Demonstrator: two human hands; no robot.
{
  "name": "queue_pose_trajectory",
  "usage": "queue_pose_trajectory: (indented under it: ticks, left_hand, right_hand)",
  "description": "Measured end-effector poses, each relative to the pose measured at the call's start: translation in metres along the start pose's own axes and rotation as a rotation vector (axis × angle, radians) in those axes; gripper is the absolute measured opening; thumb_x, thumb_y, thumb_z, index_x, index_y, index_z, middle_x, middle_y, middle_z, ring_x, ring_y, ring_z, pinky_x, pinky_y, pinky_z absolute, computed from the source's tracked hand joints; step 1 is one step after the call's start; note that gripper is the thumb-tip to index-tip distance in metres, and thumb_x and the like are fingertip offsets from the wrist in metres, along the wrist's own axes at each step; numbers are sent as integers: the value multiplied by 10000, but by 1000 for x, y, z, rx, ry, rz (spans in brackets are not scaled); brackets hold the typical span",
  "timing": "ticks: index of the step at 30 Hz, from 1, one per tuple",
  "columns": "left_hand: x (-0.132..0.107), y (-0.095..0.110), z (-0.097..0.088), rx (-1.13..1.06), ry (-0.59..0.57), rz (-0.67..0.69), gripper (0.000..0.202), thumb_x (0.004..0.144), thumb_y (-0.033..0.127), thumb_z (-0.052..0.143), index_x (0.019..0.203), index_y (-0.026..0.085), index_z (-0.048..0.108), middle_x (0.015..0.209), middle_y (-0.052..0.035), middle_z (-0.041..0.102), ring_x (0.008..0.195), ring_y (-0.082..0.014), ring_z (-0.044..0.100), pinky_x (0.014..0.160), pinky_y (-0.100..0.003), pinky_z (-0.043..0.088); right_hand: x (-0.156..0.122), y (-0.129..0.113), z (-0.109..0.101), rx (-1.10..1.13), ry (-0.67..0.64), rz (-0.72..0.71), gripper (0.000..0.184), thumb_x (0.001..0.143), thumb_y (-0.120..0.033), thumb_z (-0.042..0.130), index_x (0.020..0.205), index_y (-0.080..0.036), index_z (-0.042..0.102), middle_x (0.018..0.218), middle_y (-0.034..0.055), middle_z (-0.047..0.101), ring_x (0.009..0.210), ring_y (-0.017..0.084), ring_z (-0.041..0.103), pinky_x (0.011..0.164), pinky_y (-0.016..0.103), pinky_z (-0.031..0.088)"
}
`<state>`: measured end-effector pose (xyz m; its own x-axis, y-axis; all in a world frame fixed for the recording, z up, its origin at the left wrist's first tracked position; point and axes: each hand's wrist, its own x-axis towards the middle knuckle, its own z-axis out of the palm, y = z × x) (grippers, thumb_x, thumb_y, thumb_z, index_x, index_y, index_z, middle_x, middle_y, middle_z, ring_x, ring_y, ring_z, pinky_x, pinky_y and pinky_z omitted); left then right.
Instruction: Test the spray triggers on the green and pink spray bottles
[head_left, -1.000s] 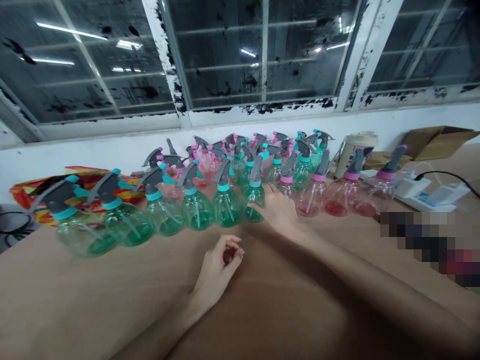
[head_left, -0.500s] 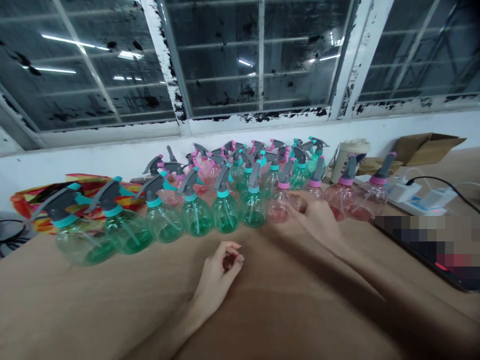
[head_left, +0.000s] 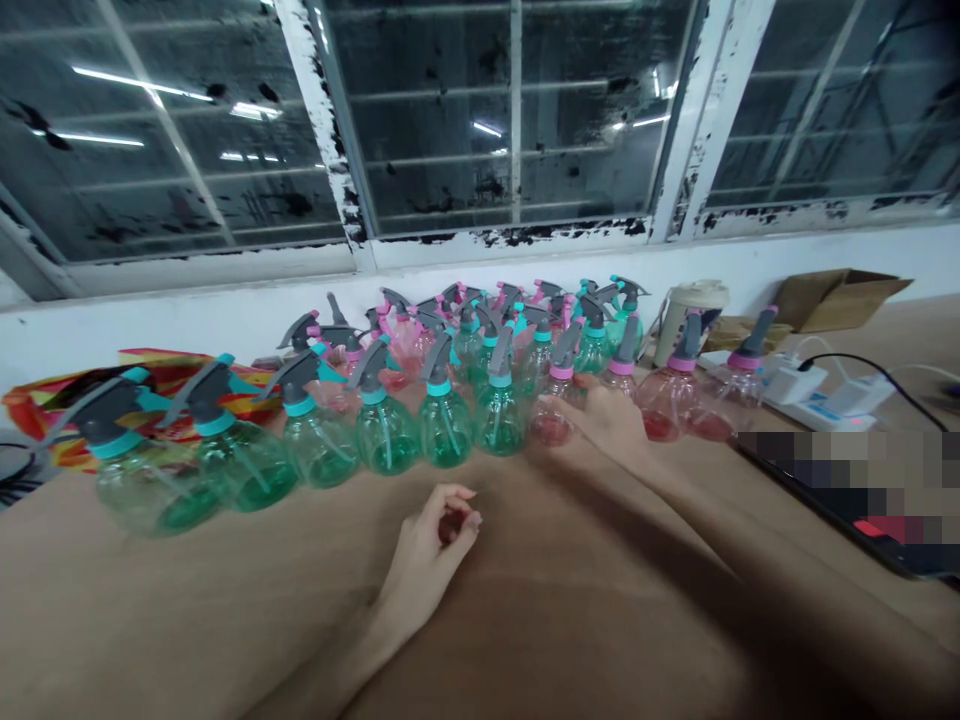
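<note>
One pink bottle [head_left: 550,428] stands upright on the table [head_left: 225,610], first of the four pink ones in the front row and just beside the nearest green bottle [head_left: 498,430]. The right hand [head_left: 615,425] is at its right side, thumb across the front of the lower body and fingers partly hidden behind (whether they truly grip it, I cannot tell). A second ago that hand was at the nearest green bottle; it has since come across to the pink one, and the green bottle now stands untouched. I take this to mean that the handling has passed from the green part of the row to the pink part.

The left hand [head_left: 431,545] has stayed low in front of the row, loosely curled, with a narrow gap between finger and thumb and nothing seen in it. Five more green bottles [head_left: 386,445] run off to the left, and three more pink bottles [head_left: 660,420] stand to the right, partly behind the right hand. Behind the row crowd other bottles [head_left: 592,350], green and pink. Farther right are a cup [head_left: 686,325], a box [head_left: 829,300], a power strip [head_left: 829,412] and a black-edged device [head_left: 802,490].
</note>
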<state>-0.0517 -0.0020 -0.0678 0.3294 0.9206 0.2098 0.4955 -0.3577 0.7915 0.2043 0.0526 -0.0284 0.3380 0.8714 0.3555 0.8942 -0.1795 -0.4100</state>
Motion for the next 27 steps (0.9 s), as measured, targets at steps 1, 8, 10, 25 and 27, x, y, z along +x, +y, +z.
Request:
queue_pose_trajectory:
  ticks: [1, 8, 10, 25, 27]
  left_hand:
    - [0, 0, 0, -2, -5, -4, 138, 856, 288, 485, 982, 237, 510, 820, 12, 613, 734, -158, 624, 664, -280, 454]
    - [0, -3, 1, 8, -12, 18, 132, 871, 280, 481, 995, 241, 503, 830, 14, 610, 735, -151, 616, 678, -283, 455]
    - [-1, -1, 1, 23, -5, 20, 132, 870, 289, 481, 990, 240, 505, 833, 14, 610, 745, -152, 611, 672, -277, 458]
    - [-2, 13, -18, -82, -22, 200, 341, 850, 301, 526, 1173, 215, 460, 1255, -90, 532, 1160, -232, 519, 998, -417, 417]
    - [0, 15, -23, -98, -15, 218, 381, 848, 319, 531, 1203, 207, 446, 1281, -103, 519, 1201, -247, 488, 1019, -431, 396]
  right_hand:
    - [-2, 1, -1, -7, -9, 0, 684, 785, -686, 430, 1190, -151, 562, 926, 171, 708, 869, 368, 656, 651, 418, 475]
    - [-32, 4, -13, -74, -14, -52, 676, 807, -693, 367, 1160, -145, 544, 958, 174, 691, 825, 358, 655, 614, 415, 467]
    - [-43, 3, -17, -92, -5, -78, 658, 807, -697, 361, 1119, -151, 553, 946, 161, 689, 794, 348, 658, 597, 406, 463]
    - [-111, -33, -8, 103, 126, -384, 499, 752, -703, 470, 829, -211, 509, 781, 71, 615, 677, 250, 614, 530, 346, 437]
    - [-111, -38, -6, 164, 112, -421, 482, 749, -680, 506, 827, -205, 510, 789, 75, 614, 735, 259, 604, 612, 379, 454]
